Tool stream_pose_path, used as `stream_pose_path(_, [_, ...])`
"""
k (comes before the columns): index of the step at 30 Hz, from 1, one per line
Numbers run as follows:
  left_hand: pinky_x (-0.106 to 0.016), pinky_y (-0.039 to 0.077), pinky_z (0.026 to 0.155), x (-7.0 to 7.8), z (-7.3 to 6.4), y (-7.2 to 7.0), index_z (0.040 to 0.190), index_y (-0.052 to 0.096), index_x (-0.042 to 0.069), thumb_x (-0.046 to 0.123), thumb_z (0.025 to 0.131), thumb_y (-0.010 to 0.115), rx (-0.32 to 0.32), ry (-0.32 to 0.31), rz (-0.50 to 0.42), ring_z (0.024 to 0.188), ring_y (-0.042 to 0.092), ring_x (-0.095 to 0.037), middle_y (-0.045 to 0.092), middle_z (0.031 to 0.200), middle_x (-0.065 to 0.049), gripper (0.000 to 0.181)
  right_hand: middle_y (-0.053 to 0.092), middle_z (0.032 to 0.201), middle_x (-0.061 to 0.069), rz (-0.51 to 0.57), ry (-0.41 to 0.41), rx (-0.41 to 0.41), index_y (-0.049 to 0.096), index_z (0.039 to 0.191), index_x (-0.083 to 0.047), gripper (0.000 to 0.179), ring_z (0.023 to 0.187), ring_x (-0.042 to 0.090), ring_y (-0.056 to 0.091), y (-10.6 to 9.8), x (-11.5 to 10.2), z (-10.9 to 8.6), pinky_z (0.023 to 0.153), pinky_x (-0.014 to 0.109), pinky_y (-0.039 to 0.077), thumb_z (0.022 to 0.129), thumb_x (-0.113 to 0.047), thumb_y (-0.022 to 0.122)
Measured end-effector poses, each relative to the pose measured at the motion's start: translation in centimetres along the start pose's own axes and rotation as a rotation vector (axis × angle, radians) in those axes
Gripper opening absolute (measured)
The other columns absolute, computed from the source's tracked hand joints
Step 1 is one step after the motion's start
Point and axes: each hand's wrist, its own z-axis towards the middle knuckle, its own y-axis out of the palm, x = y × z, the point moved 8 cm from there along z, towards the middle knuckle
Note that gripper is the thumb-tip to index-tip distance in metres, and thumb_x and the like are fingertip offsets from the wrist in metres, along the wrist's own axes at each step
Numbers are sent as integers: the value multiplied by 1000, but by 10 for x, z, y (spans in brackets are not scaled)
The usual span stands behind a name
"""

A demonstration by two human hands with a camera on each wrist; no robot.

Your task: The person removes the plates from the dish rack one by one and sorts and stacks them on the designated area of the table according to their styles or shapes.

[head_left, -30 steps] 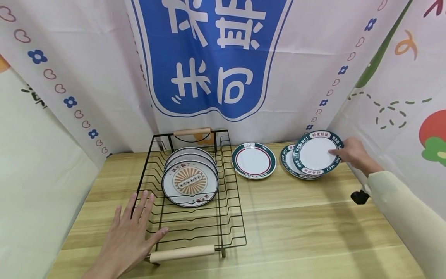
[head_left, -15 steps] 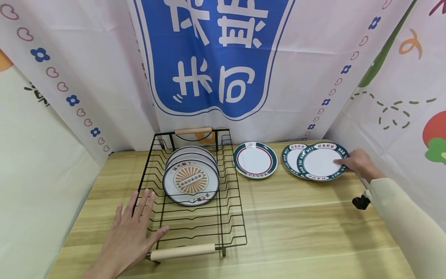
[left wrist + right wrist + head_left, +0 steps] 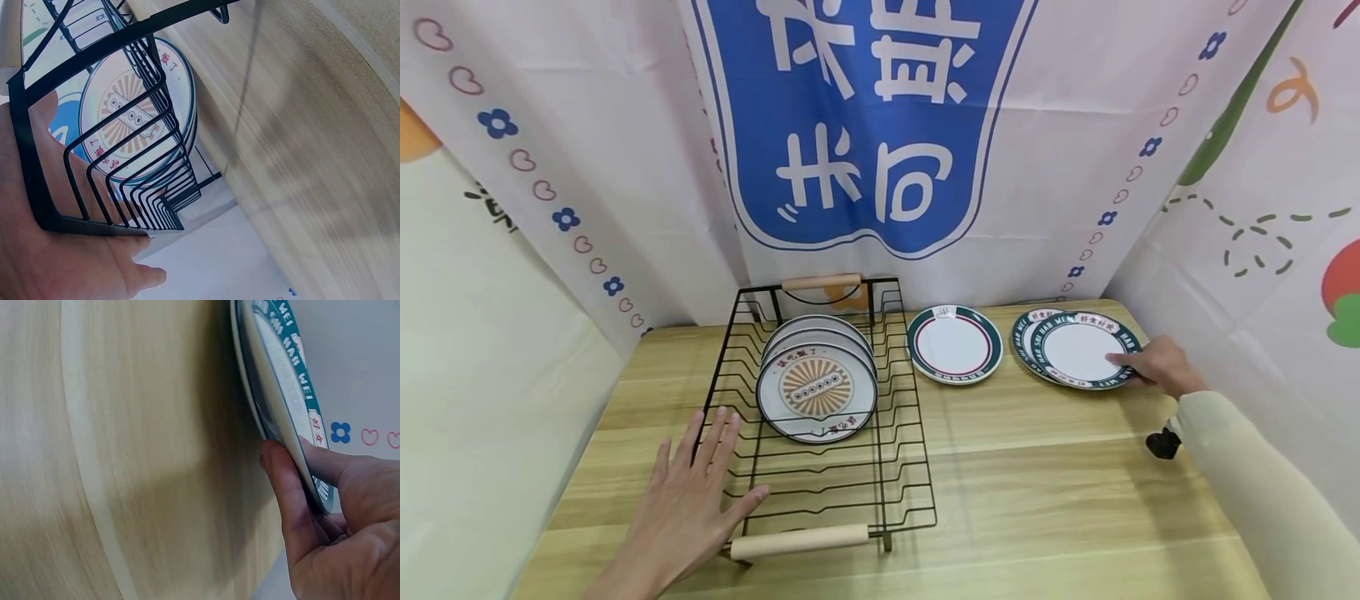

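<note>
My right hand (image 3: 1161,367) pinches the right edge of a white plate with a green lettered rim (image 3: 1078,352), thumb on top and fingers beneath. In the right wrist view this plate is tilted, its near edge off the table. It overlaps a matching green-rimmed plate (image 3: 1024,335) underneath, mostly hidden. My left hand (image 3: 688,492) lies with spread, straight fingers along the left side of a black wire dish rack (image 3: 144,28). Several dark-rimmed plates stand in the rack; the front plate (image 3: 817,392) shows an orange sunburst.
Between rack and plates lies another green-rimmed plate (image 3: 955,346) with a red inner ring. The rack has a wooden front handle (image 3: 801,542) and a wooden back handle (image 3: 822,282). A printed cloth (image 3: 1037,167) hangs behind the wooden table (image 3: 1037,500).
My right hand has lowered the plate from a raised tilt, first out to the right, then back left over the plate below. My left hand stays at the rack.
</note>
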Motion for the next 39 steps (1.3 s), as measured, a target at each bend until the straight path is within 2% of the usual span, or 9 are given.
stream_pose_path(6, [-68,-5,127,1,-1,2,170,17,6,70,100,53,8,2,-1,163,6,-43,18,175,-20,101,69,57,3,10,-34,-24,63,89,4,48,54,14,71,14,-5,2,54,25,49,98,-41,75])
stream_pose_path(12, [-67,-5,127,1,-1,2,170,18,6,70,100,53,18,6,3,163,6,-43,18,176,-19,101,68,58,3,-1,-19,-25,59,94,5,50,52,12,70,24,-11,2,54,24,53,97,-42,74])
stream_pose_path(18, [-72,5,126,2,2,-1,169,20,5,71,100,53,32,22,15,162,10,-45,20,175,-20,101,63,54,-1,-121,-35,16,59,76,-5,54,50,9,65,26,-16,1,58,25,49,93,-53,75])
stream_pose_path(22, [-73,7,125,2,2,-1,169,21,6,71,100,53,20,19,13,162,11,-46,22,174,-21,101,61,53,-2,-175,-52,2,57,67,-11,56,50,8,61,26,-19,0,58,25,47,93,-58,73])
stream_pose_path(26, [-73,7,125,2,1,-1,170,19,6,72,100,52,13,13,10,162,10,-45,21,174,-21,101,62,53,-1,-221,-91,-6,60,63,-10,58,49,9,59,23,-22,-1,57,26,46,96,-57,69])
stream_pose_path(30, [-74,9,125,2,1,-2,169,20,5,71,100,53,24,17,16,161,11,-46,22,174,-21,101,64,55,2,-220,-120,-3,65,65,-6,57,51,12,62,19,-25,-5,55,26,49,98,-52,67])
stream_pose_path(35, [-74,9,125,1,1,-3,169,20,6,72,100,53,21,10,12,161,11,-46,22,174,-21,102,59,61,4,-352,-149,65,58,66,-10,56,58,19,57,12,-38,-14,53,32,44,100,-54,61])
stream_pose_path(39, [-73,7,125,-1,0,-2,169,20,6,72,99,53,14,4,5,162,10,-46,22,174,-21,102,52,67,7,-469,-186,149,51,70,-11,55,64,25,53,10,-64,-24,55,37,43,102,-55,57])
